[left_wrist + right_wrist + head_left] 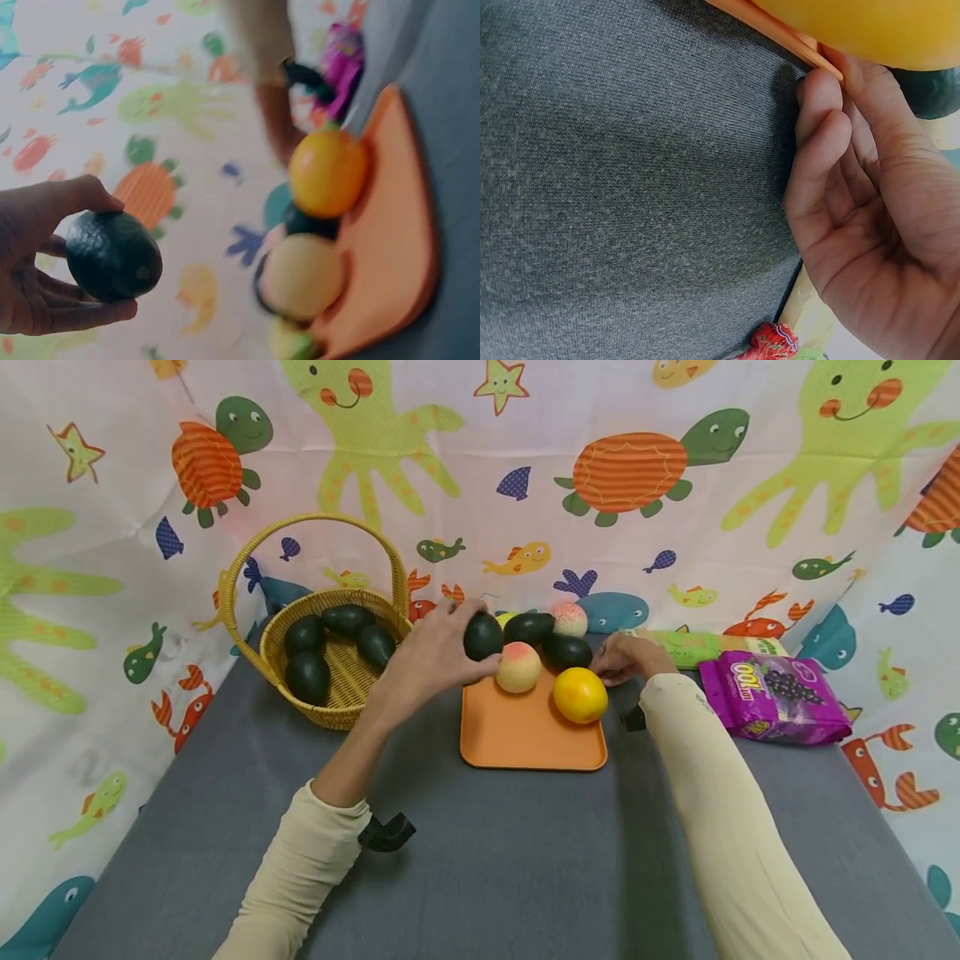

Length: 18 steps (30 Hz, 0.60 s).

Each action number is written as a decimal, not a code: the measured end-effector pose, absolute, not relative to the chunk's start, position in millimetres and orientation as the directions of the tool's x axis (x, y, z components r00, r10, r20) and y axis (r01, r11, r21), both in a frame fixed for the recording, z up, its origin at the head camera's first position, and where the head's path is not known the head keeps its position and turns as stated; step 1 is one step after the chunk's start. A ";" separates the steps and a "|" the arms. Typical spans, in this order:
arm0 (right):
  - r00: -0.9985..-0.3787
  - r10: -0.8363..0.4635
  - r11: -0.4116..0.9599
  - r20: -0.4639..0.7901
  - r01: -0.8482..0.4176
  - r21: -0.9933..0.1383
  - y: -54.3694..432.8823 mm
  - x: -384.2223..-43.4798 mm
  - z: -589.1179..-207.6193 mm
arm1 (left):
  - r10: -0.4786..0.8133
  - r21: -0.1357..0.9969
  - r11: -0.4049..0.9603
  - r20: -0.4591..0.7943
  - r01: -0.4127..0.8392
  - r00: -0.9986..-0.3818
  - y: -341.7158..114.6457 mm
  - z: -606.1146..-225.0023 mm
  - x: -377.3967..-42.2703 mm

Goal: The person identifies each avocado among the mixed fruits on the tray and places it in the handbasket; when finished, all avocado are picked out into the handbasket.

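Observation:
My left hand (442, 647) grips a dark green avocado (114, 256) between thumb and fingers, raised over the back left corner of an orange tray (532, 739). On the tray are a pale peach (519, 668) and a round yellow-orange fruit (581, 695). Behind them lie two more avocados (567, 652), another peach (570, 620) and a partly hidden yellow-green fruit. At the tray's right side, my right hand (870, 187) pinches the rim between thumb and curled fingers, just beside the yellow-orange fruit.
A yellow wicker basket (337, 718) with a tall handle and several avocados (307, 678) stands left of the tray. To the right lie a purple pack with grapes printed on it (783, 697) and a green package (678, 652). A patterned cloth (480, 468) hangs behind the grey table (510, 860).

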State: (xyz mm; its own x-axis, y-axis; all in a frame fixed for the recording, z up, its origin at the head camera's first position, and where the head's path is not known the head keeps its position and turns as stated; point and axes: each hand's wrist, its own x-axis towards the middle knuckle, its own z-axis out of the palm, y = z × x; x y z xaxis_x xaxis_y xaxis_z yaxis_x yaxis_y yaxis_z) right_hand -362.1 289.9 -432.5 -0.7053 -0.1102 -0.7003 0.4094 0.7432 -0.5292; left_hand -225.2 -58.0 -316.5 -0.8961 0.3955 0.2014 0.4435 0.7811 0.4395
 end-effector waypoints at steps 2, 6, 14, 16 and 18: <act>-0.705 -0.109 0.744 -0.700 0.409 -0.528 290.3 -362.3 -433.1 | 0.349 0.472 0.791 0.177 0.390 -0.920 -75.9 -309.0 -230.7; -0.706 -0.111 0.749 -0.699 0.403 -0.526 289.7 -360.5 -432.7 | 0.270 0.501 0.816 0.112 0.289 -0.956 -117.4 -301.7 -244.2; -0.703 -0.110 0.752 -0.703 0.403 -0.521 287.7 -357.5 -429.6 | 0.103 0.514 0.854 -0.012 0.082 -0.995 -191.0 -312.1 -272.5; -0.702 -0.109 0.752 -0.704 0.405 -0.520 287.9 -357.5 -428.3 | 0.055 0.501 0.865 -0.053 0.022 -0.997 -202.1 -318.4 -279.8; -0.701 -0.119 0.756 -0.703 0.395 -0.522 287.8 -357.0 -426.6 | 0.017 0.481 0.876 -0.083 -0.025 -0.996 -211.6 -325.8 -287.0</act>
